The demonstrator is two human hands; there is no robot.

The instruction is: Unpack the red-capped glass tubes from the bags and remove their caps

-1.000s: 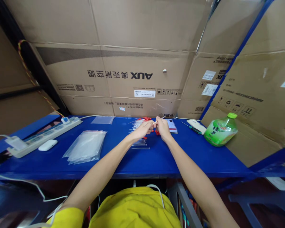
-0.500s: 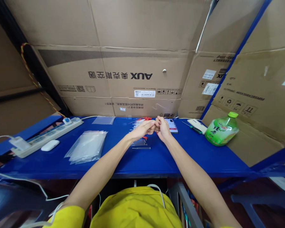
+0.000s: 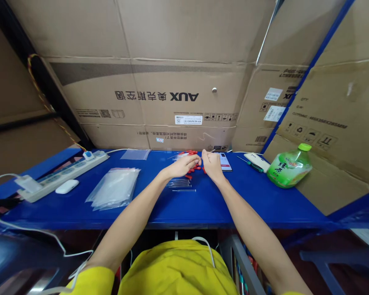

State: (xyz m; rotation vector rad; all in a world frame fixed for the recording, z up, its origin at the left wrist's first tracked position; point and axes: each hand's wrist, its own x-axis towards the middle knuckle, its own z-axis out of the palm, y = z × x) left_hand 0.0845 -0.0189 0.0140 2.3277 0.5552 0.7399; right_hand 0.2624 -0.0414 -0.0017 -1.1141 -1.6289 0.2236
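Observation:
My right hand [image 3: 212, 166] is closed, and a thin rod pokes out above its fingertips, too small to make out fully. Just left of it, my left hand [image 3: 184, 166] has its fingers bent together; whatever they hold, if anything, is hidden. A small gap separates the two hands. Below and behind them lies a cluster of small red pieces [image 3: 197, 167], partly covered by my fingers. Several thin, clear or metallic rods [image 3: 181, 183] lie in a row in front of my left hand, with a single rod [image 3: 184, 190] nearest me.
Clear plastic bags [image 3: 115, 188] lie on the blue table [image 3: 233, 209] at left, near a white earbud case [image 3: 67, 187] and a power strip [image 3: 64, 176]. At right are a phone [image 3: 226, 162], a green-handled tool [image 3: 255, 165] and a green bottle [image 3: 289, 168]. Cardboard [image 3: 160, 73] walls the back.
My hands were touching at the fingers and have drawn slightly apart. A thin rod now shows above my right fingertips.

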